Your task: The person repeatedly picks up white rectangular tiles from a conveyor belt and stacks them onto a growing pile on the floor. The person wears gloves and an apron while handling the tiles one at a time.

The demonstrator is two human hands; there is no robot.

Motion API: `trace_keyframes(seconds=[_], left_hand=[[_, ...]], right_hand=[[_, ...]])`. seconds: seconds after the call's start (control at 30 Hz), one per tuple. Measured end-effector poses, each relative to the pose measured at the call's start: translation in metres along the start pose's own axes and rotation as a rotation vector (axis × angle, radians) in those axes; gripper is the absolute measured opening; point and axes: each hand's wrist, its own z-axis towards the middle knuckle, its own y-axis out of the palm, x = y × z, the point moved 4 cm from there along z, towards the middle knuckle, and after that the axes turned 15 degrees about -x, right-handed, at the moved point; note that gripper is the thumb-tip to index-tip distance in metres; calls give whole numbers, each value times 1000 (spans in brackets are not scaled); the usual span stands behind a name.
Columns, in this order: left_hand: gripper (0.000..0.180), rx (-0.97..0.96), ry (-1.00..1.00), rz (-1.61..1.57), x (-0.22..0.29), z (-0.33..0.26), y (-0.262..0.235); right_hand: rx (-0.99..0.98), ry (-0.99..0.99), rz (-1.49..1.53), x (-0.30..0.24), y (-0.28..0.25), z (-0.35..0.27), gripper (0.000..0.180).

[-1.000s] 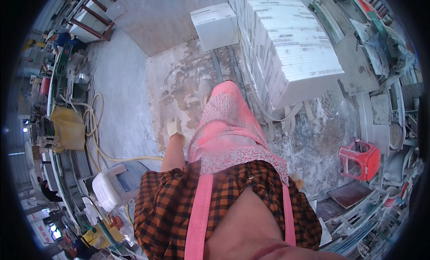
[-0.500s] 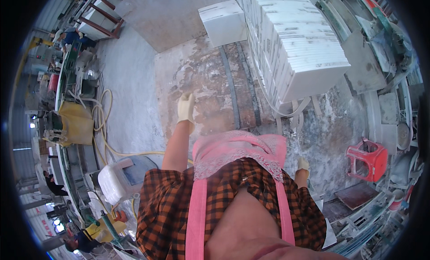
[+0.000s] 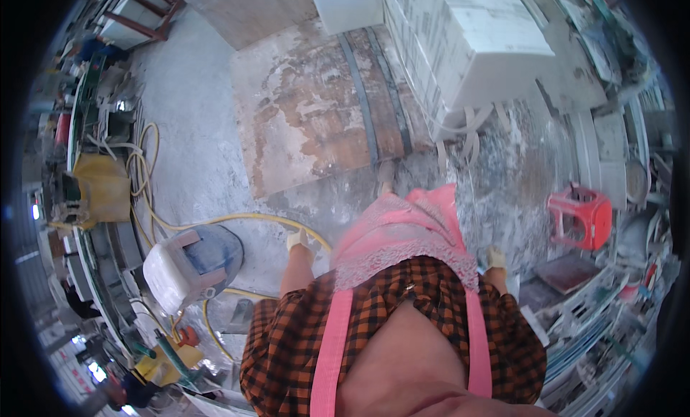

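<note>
A dusty concrete floor [image 3: 194,158] lay below, a worn wooden board [image 3: 316,108] at twelve o'clock. The left hand [image 3: 299,239], gloved, had dropped from the board's edge to hang by the yellow hose [image 3: 237,219], holding nothing; whether its fingers were curled could not be told. The right hand [image 3: 495,257] hung empty at three o'clock, near the red stool [image 3: 581,216]. White boxes [image 3: 474,43] sat beyond.

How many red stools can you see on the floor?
1. The red plastic stool stands on the dusty floor at the right, beyond the person's gloved right hand. Others may be hidden among the clutter at the edges.
</note>
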Motion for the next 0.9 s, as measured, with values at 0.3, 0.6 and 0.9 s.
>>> trace_keyframes(seconds=[0.3,0.6,0.9], left_hand=[[27,-22,113,307,11,2,22],[36,-177,506,646,107,26,170],[48,-151,383,974,44,48,323]], right_hand=[[163,68,160,-38,-61,-27,41],[363,-64,256,-31,-90,-27,41],[162,300,390,159,-29,-95,42]])
